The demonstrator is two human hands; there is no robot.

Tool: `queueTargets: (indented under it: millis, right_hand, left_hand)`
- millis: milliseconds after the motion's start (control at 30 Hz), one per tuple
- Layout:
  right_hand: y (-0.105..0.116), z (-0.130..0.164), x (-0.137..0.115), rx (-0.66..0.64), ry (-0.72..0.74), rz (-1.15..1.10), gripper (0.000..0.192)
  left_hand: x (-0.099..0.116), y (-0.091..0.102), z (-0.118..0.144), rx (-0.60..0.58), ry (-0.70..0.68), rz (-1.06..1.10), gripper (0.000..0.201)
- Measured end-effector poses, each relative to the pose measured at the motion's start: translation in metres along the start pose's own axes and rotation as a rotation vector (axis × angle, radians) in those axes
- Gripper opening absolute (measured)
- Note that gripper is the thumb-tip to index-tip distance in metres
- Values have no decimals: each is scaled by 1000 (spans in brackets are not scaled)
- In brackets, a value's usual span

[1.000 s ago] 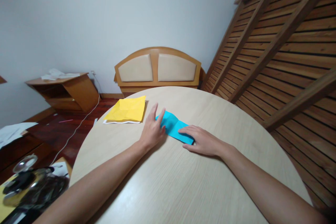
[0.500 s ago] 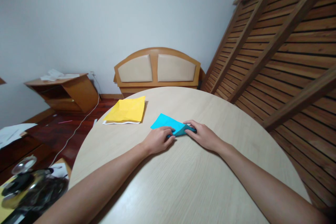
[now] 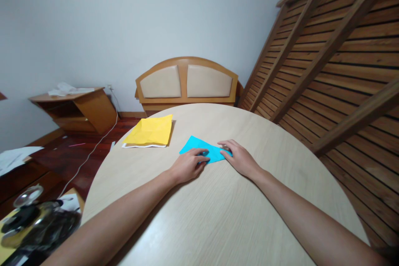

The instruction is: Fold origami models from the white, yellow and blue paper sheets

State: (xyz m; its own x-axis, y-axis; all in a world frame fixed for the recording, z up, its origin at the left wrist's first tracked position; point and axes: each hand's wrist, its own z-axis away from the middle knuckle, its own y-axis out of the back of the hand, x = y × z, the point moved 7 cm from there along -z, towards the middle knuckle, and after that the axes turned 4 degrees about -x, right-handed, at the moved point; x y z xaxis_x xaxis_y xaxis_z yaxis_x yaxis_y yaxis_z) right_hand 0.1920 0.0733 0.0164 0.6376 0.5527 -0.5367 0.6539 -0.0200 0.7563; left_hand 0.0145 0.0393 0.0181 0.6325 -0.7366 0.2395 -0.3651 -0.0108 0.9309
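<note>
Head view: folded blue paper [image 3: 199, 149] lies flat on round counter [image 3: 218, 216], mid-far part, long axis running left-far to right-near; pointed corner aims left. Left hand [image 3: 188, 164] curled, fingertips pressing paper's near-left edge. Right hand [image 3: 238, 158] flat, fingers spread narrow, pressing its right end. Neither hand grips; both pin it down. Yellow paper sheet [image 3: 151, 131] sits near counter's far-left rim, apart from blue one.
</note>
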Motion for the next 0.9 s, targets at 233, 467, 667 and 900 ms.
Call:
queueTargets:
  millis: [233, 467, 667, 900]
  right_hand:
    - [-12, 6, -23, -189, 97, 306, 33]
    - [-32, 25, -32, -461, 65, 236, 75]
    - [-17, 27, 9, -427, -181, 341, 81]
    - [-2, 20, 9, -243, -43, 319, 69]
  left_hand:
    - [5, 1, -3, -17, -53, 34, 25]
    - [5, 2, -5, -32, -60, 40, 25]
    - [4, 1, -3, -26, -65, -11, 25]
    - [3, 1, -4, -22, -38, -48, 26]
